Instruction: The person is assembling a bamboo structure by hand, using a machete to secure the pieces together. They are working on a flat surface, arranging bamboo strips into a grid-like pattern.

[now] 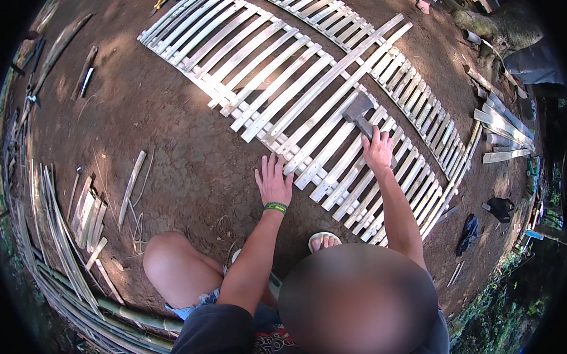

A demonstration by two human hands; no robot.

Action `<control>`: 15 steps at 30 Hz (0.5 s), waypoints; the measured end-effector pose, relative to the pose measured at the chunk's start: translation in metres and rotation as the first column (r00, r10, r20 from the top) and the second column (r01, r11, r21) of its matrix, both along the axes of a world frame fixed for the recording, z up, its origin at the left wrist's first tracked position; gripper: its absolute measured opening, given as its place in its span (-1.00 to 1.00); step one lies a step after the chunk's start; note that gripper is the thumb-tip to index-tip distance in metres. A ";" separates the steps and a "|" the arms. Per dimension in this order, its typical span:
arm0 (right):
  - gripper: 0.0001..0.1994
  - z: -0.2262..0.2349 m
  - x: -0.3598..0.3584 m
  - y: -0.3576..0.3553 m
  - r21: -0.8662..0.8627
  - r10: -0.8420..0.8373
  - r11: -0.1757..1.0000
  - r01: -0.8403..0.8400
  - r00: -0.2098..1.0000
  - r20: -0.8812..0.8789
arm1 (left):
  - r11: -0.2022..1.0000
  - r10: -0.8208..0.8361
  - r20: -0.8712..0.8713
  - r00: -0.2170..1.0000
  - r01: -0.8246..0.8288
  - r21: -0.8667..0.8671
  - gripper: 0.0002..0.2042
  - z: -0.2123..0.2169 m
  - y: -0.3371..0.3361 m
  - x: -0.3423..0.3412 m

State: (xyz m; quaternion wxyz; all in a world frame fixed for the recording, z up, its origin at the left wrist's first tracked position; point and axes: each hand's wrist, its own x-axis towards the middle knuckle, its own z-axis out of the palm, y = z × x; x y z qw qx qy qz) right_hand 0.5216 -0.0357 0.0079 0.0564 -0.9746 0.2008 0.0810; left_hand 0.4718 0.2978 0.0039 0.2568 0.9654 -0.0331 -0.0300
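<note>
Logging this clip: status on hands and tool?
Right hand gripping hammer on slat panel. Left hand flat at panel edge. Nothing in the way.

No packages, no labels, no signs, no screens anywhere in the frame, only bare dirt ground, bamboo slats and hand tools outdoors

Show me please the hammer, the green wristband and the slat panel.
hammer [358,108], head view, on its grey head.
green wristband [275,207], head view, on the band's middle.
slat panel [262,58], head view, on a pale slat.
</note>
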 end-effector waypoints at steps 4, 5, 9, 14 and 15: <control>-0.39 0.005 0.004 0.002 -0.007 0.015 1.000 -0.015 0.998 -0.067 | 0.991 0.125 -0.143 0.982 -0.131 -0.034 -0.44 0.005 -0.008 -0.001; -0.39 0.006 0.003 0.005 -0.017 0.012 1.000 -0.014 0.994 -0.105 | 0.979 0.172 -0.211 0.962 -0.191 -0.076 -0.49 0.006 -0.011 0.000; -0.51 0.012 -0.005 0.019 0.017 0.043 0.999 -0.041 0.993 -0.113 | 0.891 0.286 -0.387 0.876 -0.392 -0.228 -0.66 0.001 -0.021 0.000; -0.55 0.042 -0.007 0.045 0.148 0.016 0.989 -0.004 0.996 -0.083 | 0.776 0.331 -0.531 0.780 -0.545 -0.317 -0.66 -0.031 -0.016 0.012; -0.54 0.046 -0.011 0.046 0.172 0.027 0.985 -0.009 0.994 -0.108 | 0.756 0.325 -0.578 0.748 -0.572 -0.316 -0.66 -0.034 -0.014 0.015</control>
